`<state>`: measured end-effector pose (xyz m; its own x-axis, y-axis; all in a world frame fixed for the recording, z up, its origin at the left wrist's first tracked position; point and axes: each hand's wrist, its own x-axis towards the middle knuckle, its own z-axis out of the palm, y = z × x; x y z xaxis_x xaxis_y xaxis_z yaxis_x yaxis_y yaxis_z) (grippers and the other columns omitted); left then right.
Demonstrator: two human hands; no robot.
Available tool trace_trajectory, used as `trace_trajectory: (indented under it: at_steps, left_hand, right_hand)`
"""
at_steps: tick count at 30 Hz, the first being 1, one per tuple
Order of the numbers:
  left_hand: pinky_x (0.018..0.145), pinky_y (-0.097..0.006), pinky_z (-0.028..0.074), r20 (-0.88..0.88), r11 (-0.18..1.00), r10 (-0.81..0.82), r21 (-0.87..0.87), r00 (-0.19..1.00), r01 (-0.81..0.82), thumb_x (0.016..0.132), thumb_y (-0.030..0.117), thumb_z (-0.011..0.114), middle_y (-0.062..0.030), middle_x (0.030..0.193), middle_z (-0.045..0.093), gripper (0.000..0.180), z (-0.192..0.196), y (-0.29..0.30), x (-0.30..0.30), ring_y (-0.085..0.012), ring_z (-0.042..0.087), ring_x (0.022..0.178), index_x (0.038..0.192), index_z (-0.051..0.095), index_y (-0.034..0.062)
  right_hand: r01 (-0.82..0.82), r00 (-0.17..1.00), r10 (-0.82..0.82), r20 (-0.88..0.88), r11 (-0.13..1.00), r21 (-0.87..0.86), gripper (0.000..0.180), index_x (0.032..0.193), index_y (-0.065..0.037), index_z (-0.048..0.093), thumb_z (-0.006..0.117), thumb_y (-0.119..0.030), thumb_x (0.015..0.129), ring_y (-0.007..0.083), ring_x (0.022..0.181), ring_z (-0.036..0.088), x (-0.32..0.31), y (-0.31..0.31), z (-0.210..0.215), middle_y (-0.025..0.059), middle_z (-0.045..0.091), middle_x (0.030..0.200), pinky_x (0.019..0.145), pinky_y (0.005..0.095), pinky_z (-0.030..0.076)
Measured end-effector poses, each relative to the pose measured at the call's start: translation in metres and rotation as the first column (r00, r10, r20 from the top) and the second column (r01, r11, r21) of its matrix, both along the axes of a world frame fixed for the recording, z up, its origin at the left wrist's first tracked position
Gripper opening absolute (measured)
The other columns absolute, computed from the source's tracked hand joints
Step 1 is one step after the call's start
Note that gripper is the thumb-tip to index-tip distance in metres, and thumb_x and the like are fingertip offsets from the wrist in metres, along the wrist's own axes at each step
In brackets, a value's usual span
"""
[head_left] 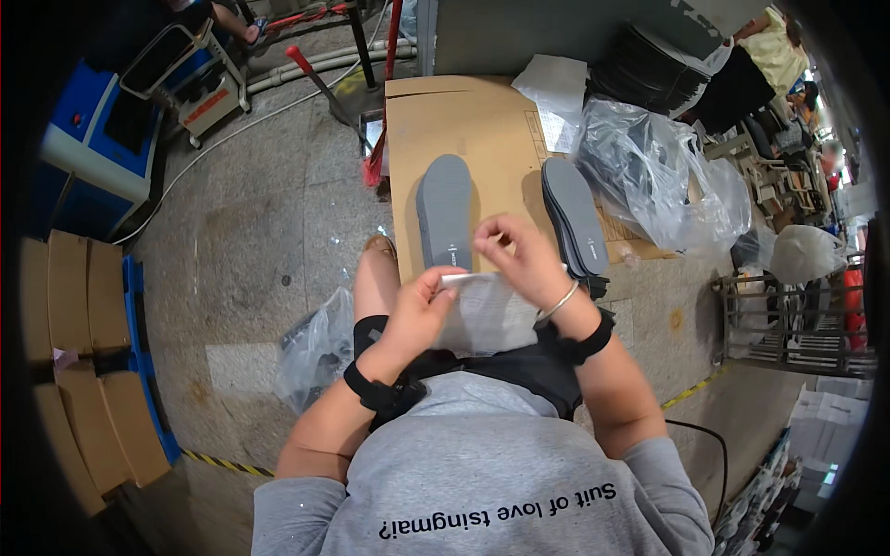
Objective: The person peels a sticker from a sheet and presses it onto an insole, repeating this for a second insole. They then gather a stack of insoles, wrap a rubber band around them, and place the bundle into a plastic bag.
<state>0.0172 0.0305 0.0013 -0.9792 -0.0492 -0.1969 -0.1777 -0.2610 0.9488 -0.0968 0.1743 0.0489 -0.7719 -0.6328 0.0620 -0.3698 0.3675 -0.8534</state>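
I judged the work barely begun: my left hand (419, 306) and right hand (519, 259) were both pinched shut on a white paper sheet (487, 310) just short of the cardboard sheet (482, 139), where grey insoles (445, 208) lay unwrapped.

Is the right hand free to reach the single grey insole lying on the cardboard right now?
Probably not at once: the right hand is pinching the white sheet along with the left hand. Otherwise the grey insole lies uncovered on the cardboard, just ahead.
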Motion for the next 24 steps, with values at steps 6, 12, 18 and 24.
trace_trajectory:
  at_steps: [6, 12, 18, 24]
  left_hand:
    - [0.083, -0.041, 0.045, -0.263, 0.766, -0.356, -0.632, 0.897, 0.119, 0.070, -0.012, 0.046, -0.0138, 0.105, 0.061, 0.035, 0.013, 0.010, 0.012, -0.0358, 0.056, 0.096, 0.096, 0.059, 0.0058]
    - [0.084, -0.039, 0.046, -0.145, 0.663, -0.370, -0.733, 0.918, 0.151, 0.073, -0.012, 0.045, -0.0204, 0.128, 0.044, 0.030, 0.000, 0.009, 0.022, -0.0378, 0.053, 0.105, 0.096, 0.059, 0.0031]
    - [0.081, -0.040, 0.047, -0.029, 0.617, -0.369, -0.755, 0.929, 0.222, 0.073, -0.011, 0.045, -0.0222, 0.134, 0.038, 0.027, 0.000, 0.008, 0.022, -0.0394, 0.052, 0.105, 0.093, 0.059, 0.0024]
    - [0.079, -0.042, 0.047, -0.063, 0.604, -0.368, -0.775, 0.928, 0.186, 0.071, -0.010, 0.046, -0.0235, 0.133, 0.038, 0.028, -0.006, 0.009, 0.022, -0.0401, 0.055, 0.099, 0.092, 0.059, 0.0019]
  right_hand:
    - [-0.243, 0.966, 0.253, -0.046, 0.958, 0.151, 0.014, 0.085, 0.000, 0.060, 0.062, -0.013, 0.080, 0.0183, 0.075, 0.055, -0.052, -0.017, 0.016, 0.0082, 0.060, 0.081, 0.069, 0.0282, 0.044]
    - [-0.472, 0.881, 0.459, 0.113, 0.838, 0.274, 0.012, 0.077, 0.000, 0.061, 0.063, -0.012, 0.077, 0.0230, 0.070, 0.055, -0.052, -0.034, -0.019, 0.0131, 0.060, 0.075, 0.067, 0.0317, 0.045]
    - [-0.542, 0.840, 0.493, 0.224, 0.766, 0.345, 0.016, 0.075, 0.000, 0.062, 0.064, -0.015, 0.075, 0.0221, 0.062, 0.056, -0.053, -0.049, -0.028, 0.0116, 0.061, 0.068, 0.062, 0.0318, 0.046]
    - [-0.554, 0.832, 0.511, 0.215, 0.755, 0.350, 0.016, 0.075, 0.000, 0.063, 0.064, -0.016, 0.074, 0.0237, 0.062, 0.059, -0.053, -0.052, -0.039, 0.0125, 0.063, 0.068, 0.061, 0.0323, 0.047]
